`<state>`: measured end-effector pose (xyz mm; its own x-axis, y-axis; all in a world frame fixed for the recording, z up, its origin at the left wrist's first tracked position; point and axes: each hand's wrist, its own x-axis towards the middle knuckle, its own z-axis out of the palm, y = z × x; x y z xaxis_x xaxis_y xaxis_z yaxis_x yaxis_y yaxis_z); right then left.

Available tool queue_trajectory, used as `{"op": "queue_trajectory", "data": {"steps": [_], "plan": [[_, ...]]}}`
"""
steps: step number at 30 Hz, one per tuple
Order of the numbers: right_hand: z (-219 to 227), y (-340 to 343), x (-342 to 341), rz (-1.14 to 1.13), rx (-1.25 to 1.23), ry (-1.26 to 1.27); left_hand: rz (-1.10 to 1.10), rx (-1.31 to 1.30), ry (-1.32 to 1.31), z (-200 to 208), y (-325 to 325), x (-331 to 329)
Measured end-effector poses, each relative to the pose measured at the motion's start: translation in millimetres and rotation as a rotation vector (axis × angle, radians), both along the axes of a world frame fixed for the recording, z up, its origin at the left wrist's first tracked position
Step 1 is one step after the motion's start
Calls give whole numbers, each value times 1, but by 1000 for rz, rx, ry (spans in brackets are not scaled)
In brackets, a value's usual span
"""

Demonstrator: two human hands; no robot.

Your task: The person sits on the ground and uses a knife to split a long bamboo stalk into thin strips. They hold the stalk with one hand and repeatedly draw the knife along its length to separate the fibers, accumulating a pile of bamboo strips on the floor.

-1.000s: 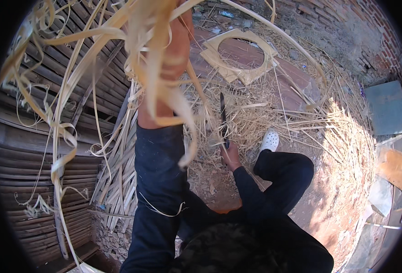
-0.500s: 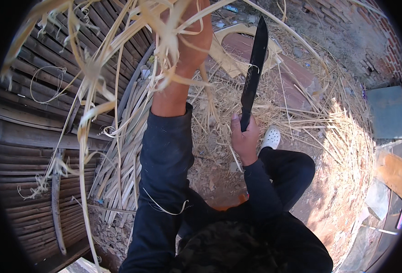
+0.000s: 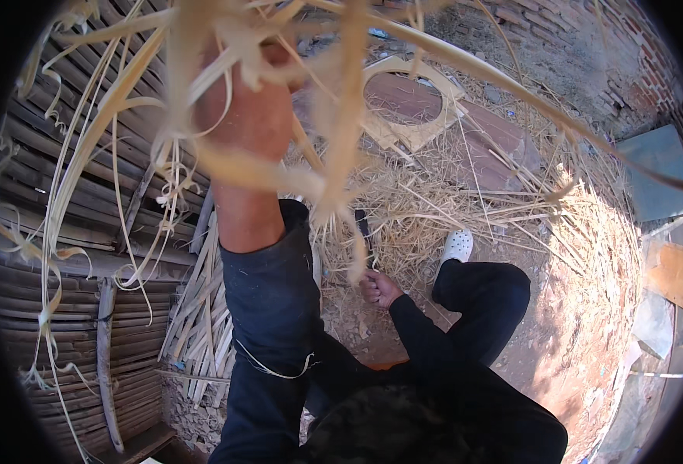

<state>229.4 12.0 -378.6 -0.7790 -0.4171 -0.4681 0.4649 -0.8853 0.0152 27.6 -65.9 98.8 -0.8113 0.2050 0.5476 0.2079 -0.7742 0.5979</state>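
Observation:
My left hand is raised high at the upper left, closed around a bunch of pale split bamboo strips. Long curly shavings dangle from the bunch; strips close to the camera blur and partly cover the fingers. Lower down, near the middle, my right hand is closed by the black machete, which shows only as a narrow dark piece pointing away from me. A strip hides part of the machete, and its grip is hard to see.
Shavings litter the ground around a pale board with a round hole. Split bamboo is piled beside the slatted bamboo wall at left. My white clog stands near centre right. A brick wall rises at the far right.
My left hand and its bamboo bunch have moved left and toward me. My right hand has dropped nearer my body and leftward; the machete's broad blade face no longer shows.

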Motion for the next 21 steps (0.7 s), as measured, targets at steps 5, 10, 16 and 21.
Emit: {"op": "queue_trajectory", "data": {"steps": [5,10,16,21], "plan": [[60,-13,-18,-258,720,-194,215,-123,46,38,-15,10],[96,3,-31,-289,1569,-15,356,-138,-104,36,1,19],[181,21,-37,-366,1901,22,295,-270,68,6,13,1],[265,20,-40,-543,1954,137,242,-276,33,-1,13,-9]]}}
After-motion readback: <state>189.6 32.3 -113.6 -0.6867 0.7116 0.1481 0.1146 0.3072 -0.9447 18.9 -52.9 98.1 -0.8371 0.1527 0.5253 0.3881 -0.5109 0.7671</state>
